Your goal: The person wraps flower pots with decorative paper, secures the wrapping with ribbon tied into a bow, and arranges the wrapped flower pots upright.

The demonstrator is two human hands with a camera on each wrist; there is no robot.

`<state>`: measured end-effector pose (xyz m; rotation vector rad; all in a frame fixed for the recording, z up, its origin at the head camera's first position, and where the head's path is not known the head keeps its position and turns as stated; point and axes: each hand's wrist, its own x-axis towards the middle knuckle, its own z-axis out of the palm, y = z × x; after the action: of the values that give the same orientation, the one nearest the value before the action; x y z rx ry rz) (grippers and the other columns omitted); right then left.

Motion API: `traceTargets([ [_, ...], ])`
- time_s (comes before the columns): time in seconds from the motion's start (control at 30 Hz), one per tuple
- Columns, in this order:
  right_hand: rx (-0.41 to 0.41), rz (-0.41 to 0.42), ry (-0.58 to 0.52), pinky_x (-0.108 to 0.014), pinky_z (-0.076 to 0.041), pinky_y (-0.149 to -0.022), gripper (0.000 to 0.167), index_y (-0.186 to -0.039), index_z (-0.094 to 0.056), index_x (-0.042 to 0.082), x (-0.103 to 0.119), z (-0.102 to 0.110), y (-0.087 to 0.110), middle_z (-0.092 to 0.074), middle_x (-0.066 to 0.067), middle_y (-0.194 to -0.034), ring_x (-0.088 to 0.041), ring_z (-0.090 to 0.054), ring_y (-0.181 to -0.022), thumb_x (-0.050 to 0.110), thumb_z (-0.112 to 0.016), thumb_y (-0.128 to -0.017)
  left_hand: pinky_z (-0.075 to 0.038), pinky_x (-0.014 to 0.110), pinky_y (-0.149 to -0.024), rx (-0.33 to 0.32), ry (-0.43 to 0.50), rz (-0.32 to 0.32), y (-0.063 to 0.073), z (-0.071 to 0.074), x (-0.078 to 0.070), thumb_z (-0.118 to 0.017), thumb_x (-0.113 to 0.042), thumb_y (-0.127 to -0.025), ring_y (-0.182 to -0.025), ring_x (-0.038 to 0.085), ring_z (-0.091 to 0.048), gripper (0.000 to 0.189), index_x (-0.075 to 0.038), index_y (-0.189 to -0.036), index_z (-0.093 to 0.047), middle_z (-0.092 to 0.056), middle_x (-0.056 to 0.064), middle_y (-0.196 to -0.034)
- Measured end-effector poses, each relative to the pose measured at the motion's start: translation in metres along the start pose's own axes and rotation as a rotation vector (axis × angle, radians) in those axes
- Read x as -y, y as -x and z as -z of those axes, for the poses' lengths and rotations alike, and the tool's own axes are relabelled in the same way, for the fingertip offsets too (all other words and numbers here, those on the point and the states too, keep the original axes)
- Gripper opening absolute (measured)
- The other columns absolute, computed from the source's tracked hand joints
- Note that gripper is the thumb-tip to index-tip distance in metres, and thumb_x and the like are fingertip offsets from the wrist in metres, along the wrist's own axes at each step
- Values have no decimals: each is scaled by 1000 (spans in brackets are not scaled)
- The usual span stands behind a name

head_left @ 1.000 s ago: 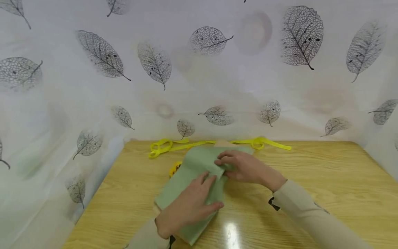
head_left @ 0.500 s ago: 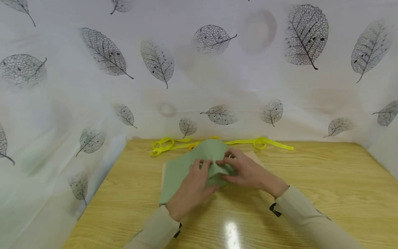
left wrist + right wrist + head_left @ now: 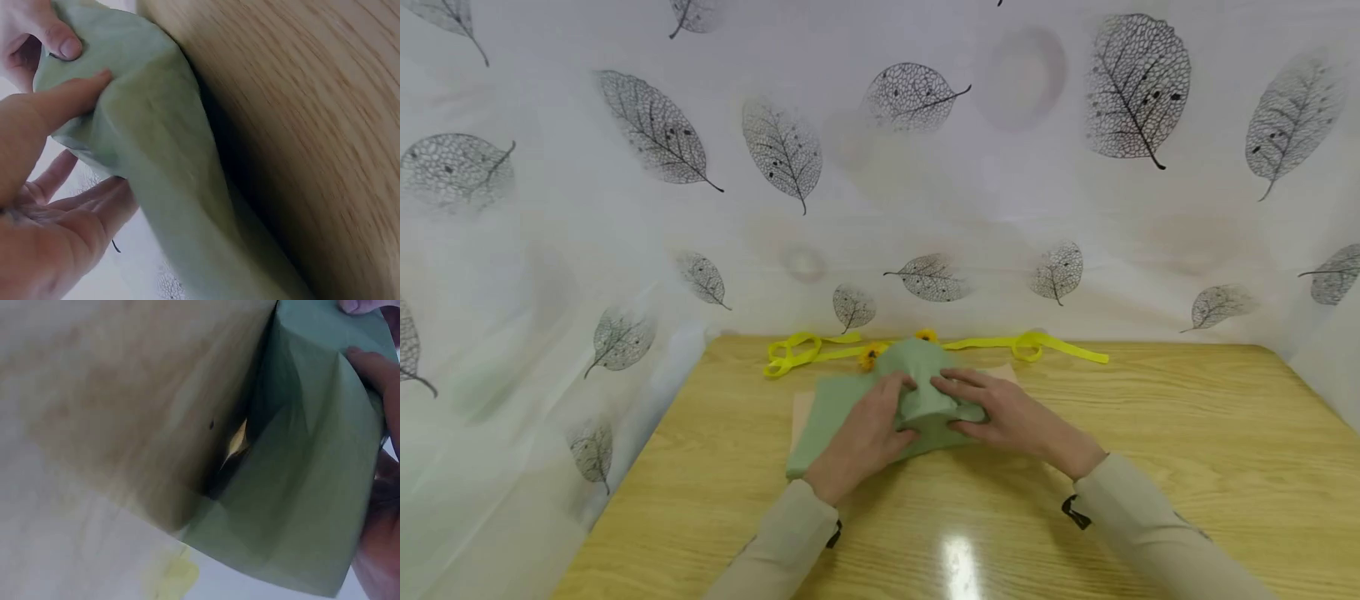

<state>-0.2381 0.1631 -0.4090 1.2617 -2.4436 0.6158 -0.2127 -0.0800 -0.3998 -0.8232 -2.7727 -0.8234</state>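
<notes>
Sage-green wrapping paper point(image 3: 922, 400) bulges up in folds between the two hands near the back of the table. My left hand point(image 3: 867, 429) grips its left side, thumb on the near face and fingers behind it in the left wrist view. From the right, my right hand point(image 3: 1018, 417) pinches the paper point(image 3: 294, 506) in the same way, thumb in front. Two orange-yellow flower heads, one at the left point(image 3: 871, 357) and one at the top point(image 3: 927, 335), peek out behind the paper; their stems are hidden. Pale beige paper point(image 3: 801, 408) shows past the green one's left edge.
A bright yellow ribbon point(image 3: 985, 342) runs along the table's back edge, with loops at both ends. The wooden table point(image 3: 1150, 433) meets a white leaf-printed cloth point(image 3: 970, 200) behind. Dark straps point(image 3: 1077, 510) show at the sleeves.
The green paper has swung from slanting toward the near left to lying crosswise farther back. Both hands have drawn it into a raised bulge, and the flower heads show at its back.
</notes>
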Motion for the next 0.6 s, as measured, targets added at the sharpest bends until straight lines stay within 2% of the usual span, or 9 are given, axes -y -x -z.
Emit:
traceTargets([
  [0.1, -90, 59, 16, -42, -62, -82, 62, -136, -64, 1, 0, -4, 3, -65, -22, -131, -35, -71, -106, 10, -87, -79, -55, 44, -101, 5, 28, -3, 0, -1, -1, -82, -8, -86, -122, 31, -62, 55, -6, -130, -49, -60, 16, -133],
  [0.17, -123, 66, 28, -39, -62, -79, 62, -133, -66, 1, 1, -5, 5, -66, -22, -128, -33, -72, -102, 11, -89, -76, -54, 44, -102, 17, 48, -6, -1, -2, -2, -81, -8, -87, -124, 31, -61, 55, -7, -131, -49, -59, 16, -135],
  [0.3, -138, 39, 43, -32, -62, -75, 62, -133, -68, 4, 7, -3, 12, -66, -19, -126, -28, -73, -97, 15, -90, -75, -54, 42, -103, 37, 67, -22, -1, -3, -4, -82, -8, -87, -124, 29, -61, 54, -8, -130, -51, -58, 15, -137],
  [0.47, -162, 37, 66, -27, -59, -70, 60, -132, -69, 7, 13, 3, 25, -67, -15, -123, -22, -71, -91, 19, -90, -78, -55, 40, -102, 35, 65, -90, 1, -8, -9, -83, -7, -85, -123, 28, -61, 53, -7, -127, -52, -59, 14, -133],
  [0.6, -171, 41, 75, -23, -56, -68, 55, -132, -70, 10, 20, 9, 39, -67, -12, -121, -17, -69, -87, 27, -87, -83, -55, 35, -101, 47, 61, -133, 8, -11, -18, -83, -8, -85, -121, 24, -60, 53, -8, -127, -52, -58, 12, -130],
])
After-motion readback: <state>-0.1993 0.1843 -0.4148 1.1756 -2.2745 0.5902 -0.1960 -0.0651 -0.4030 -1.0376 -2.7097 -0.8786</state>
